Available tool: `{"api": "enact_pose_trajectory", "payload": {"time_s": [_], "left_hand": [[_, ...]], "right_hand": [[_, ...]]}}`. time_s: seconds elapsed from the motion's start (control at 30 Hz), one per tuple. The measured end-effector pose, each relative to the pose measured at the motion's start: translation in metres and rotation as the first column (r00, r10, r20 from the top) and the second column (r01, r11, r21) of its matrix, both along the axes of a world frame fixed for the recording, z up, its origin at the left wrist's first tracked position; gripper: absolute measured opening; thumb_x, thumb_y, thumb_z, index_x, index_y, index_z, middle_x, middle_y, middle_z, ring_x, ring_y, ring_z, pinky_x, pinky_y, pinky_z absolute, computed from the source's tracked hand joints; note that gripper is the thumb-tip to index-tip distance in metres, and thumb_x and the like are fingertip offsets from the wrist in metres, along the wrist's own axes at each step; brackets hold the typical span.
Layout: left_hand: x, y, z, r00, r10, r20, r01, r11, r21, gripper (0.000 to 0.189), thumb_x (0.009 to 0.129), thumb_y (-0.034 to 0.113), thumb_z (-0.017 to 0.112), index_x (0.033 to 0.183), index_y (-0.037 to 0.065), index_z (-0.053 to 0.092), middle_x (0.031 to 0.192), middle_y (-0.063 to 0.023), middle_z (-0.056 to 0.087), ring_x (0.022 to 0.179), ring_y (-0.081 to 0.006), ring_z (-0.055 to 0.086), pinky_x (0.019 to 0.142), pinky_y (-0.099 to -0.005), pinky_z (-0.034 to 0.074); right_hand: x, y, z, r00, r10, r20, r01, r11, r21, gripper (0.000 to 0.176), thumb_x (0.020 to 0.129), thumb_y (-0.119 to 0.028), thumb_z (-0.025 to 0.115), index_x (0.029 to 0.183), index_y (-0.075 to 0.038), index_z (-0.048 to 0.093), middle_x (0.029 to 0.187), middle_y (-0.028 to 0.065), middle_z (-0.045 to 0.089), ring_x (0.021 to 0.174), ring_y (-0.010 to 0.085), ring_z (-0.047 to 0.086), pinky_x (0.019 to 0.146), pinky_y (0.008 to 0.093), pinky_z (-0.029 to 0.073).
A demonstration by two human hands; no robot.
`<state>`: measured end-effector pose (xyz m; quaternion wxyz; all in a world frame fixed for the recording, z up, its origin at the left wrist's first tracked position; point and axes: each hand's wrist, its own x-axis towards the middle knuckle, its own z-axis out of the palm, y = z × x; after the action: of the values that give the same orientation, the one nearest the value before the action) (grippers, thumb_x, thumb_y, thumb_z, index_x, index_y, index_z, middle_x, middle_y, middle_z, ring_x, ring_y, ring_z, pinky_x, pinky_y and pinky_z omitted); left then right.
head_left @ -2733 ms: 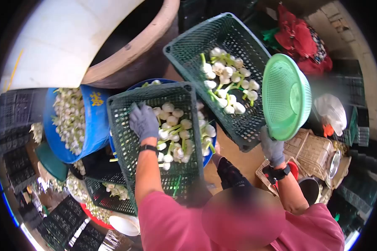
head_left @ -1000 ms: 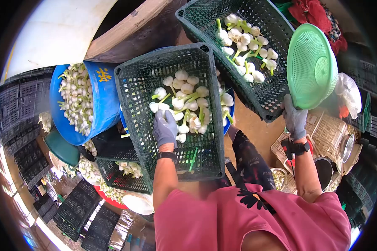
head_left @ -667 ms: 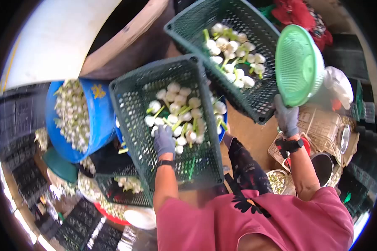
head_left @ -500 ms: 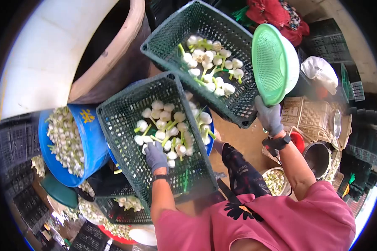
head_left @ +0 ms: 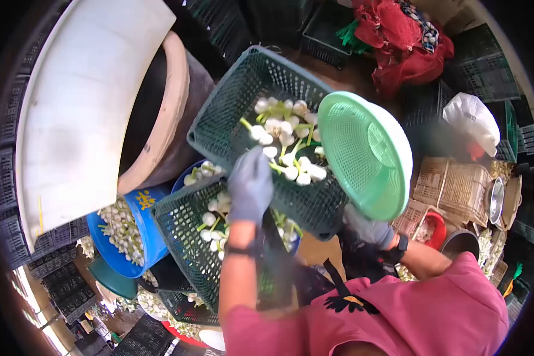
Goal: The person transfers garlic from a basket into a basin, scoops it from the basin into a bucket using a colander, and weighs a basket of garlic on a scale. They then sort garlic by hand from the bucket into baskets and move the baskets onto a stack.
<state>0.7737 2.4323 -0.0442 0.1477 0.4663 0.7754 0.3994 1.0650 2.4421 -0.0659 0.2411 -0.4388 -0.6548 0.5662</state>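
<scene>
My left hand [head_left: 250, 187], in a grey glove and smeared by motion, hovers where two dark green crates meet. Its fingers look bent, but what they hold, if anything, does not show. The upper crate [head_left: 222, 113] and the lower crate [head_left: 181, 252] both contain white garlic bulbs with short green stems. Gloved as well, my right hand [head_left: 365, 226] grips the bottom rim of a light green colander [head_left: 391, 142], beside the upper crate's corner. The colander is tilted on its side with its mouth facing left; its fingers are partly hidden.
A blue tub [head_left: 154, 237] full of garlic leans at the left, below a big pale-rimmed vat [head_left: 172, 89]. Beige baskets [head_left: 451, 187], a red bowl [head_left: 436, 231] and a white bag [head_left: 471, 124] stand at the right. Red mesh sacks [head_left: 406, 53] lie behind.
My left hand has left the garlic in the lower crate and risen to the upper crate's near side. The colander has shifted left and down in the view, still with my right hand.
</scene>
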Motion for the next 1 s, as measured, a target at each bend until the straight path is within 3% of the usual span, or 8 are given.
{"api": "enact_pose_trajectory", "payload": {"time_s": [0.07, 0.13, 0.27, 0.43, 0.57, 0.67, 0.83, 1.0], "left_hand": [[0.0, 0.058, -0.036, 0.979, -0.151, -0.139, 0.136, 0.984, -0.113, 0.024, 0.088, 0.015, 0.051, 0.107, 0.002, 0.06, 0.109, -0.0159, 0.062, 0.101, -0.0369, 0.058, 0.087, -0.0437, 0.047], [-0.011, 0.105, -0.093, 0.903, -0.325, -0.282, 0.211, 0.906, -0.367, 0.023, 0.086, 0.013, 0.052, 0.107, 0.006, 0.057, 0.108, -0.0156, 0.059, 0.103, -0.0369, 0.056, 0.086, -0.0461, 0.047], [-0.004, 0.123, -0.116, 0.87, -0.407, -0.277, 0.11, 0.709, -0.696, 0.051, 0.081, 0.013, 0.056, 0.13, 0.01, 0.045, 0.13, -0.0173, 0.046, 0.117, -0.0365, 0.05, 0.095, -0.0468, 0.044], [0.007, 0.126, -0.119, 0.925, -0.266, -0.271, -0.045, 0.632, -0.773, 0.035, 0.082, 0.021, 0.06, 0.115, 0.009, 0.053, 0.116, -0.0198, 0.055, 0.098, -0.0383, 0.062, 0.082, -0.0467, 0.051], [0.018, 0.135, -0.102, 0.922, -0.078, -0.379, -0.283, 0.533, -0.797, 0.028, 0.085, 0.028, 0.059, 0.102, 0.006, 0.058, 0.105, -0.02, 0.063, 0.096, -0.0376, 0.064, 0.08, -0.0466, 0.052], [0.011, 0.141, -0.113, 0.937, -0.088, -0.338, -0.256, 0.484, -0.836, 0.029, 0.085, 0.029, 0.059, 0.103, 0.005, 0.058, 0.103, -0.0214, 0.065, 0.095, -0.0373, 0.065, 0.081, -0.0456, 0.052], [0.026, 0.133, -0.115, 0.945, -0.319, -0.069, 0.102, 0.491, -0.865, 0.027, 0.082, 0.023, 0.059, 0.101, 0.004, 0.063, 0.108, -0.0236, 0.063, 0.099, -0.0392, 0.063, 0.085, -0.0458, 0.051], [0.013, 0.156, -0.098, 0.966, -0.257, 0.013, 0.119, 0.399, -0.909, 0.036, 0.084, 0.029, 0.054, 0.106, 0.004, 0.067, 0.111, -0.0233, 0.063, 0.103, -0.0387, 0.061, 0.086, -0.0452, 0.05]], "right_hand": [[-0.003, 0.031, 0.039, 0.992, 0.006, 0.13, 0.0, 0.999, -0.049, 0.006, 0.082, -0.005, 0.065, 0.077, -0.004, 0.066, 0.066, 0.0021, 0.061, 0.059, 0.0139, 0.06, 0.052, 0.0284, 0.047], [0.023, 0.049, 0.014, 0.961, 0.011, 0.278, -0.139, 0.884, 0.446, 0.002, 0.079, -0.004, 0.067, 0.081, -0.004, 0.068, 0.068, 0.0014, 0.061, 0.059, 0.0139, 0.059, 0.053, 0.0279, 0.047], [0.037, 0.084, 0.004, 0.912, -0.056, 0.406, -0.208, 0.79, 0.576, 0.01, 0.076, -0.001, 0.069, 0.085, -0.006, 0.071, 0.07, 0.0007, 0.062, 0.06, 0.0131, 0.059, 0.054, 0.0272, 0.047], [0.033, 0.087, 0.013, 0.981, -0.161, 0.111, 0.177, 0.973, -0.149, 0.006, 0.082, -0.004, 0.062, 0.086, -0.005, 0.066, 0.066, 0.0014, 0.062, 0.055, 0.0117, 0.058, 0.051, 0.0267, 0.046], [0.034, 0.089, 0.011, 0.994, -0.1, 0.033, 0.104, 0.977, -0.188, 0.012, 0.088, -0.008, 0.054, 0.098, -0.003, 0.059, 0.067, 0.001, 0.06, 0.05, 0.0086, 0.051, 0.046, 0.0238, 0.042], [0.032, 0.108, 0.021, 0.985, 0.034, 0.169, -0.091, 0.935, 0.344, 0.012, 0.082, -0.002, 0.056, 0.093, -0.004, 0.061, 0.068, 0.0025, 0.06, 0.054, 0.0111, 0.053, 0.048, 0.0258, 0.044], [0.033, 0.099, 0.011, 0.987, -0.044, 0.152, -0.009, 0.944, 0.331, 0.014, 0.065, 0.002, 0.066, 0.077, -0.005, 0.064, 0.073, 0.0051, 0.062, 0.061, 0.0175, 0.059, 0.053, 0.0317, 0.048], [0.035, 0.11, 0.015, 0.967, 0.011, 0.255, -0.169, 0.775, 0.608, 0.013, 0.068, 0.001, 0.07, 0.079, -0.005, 0.068, 0.067, 0.0038, 0.062, 0.058, 0.0178, 0.061, 0.051, 0.031, 0.048]]}}
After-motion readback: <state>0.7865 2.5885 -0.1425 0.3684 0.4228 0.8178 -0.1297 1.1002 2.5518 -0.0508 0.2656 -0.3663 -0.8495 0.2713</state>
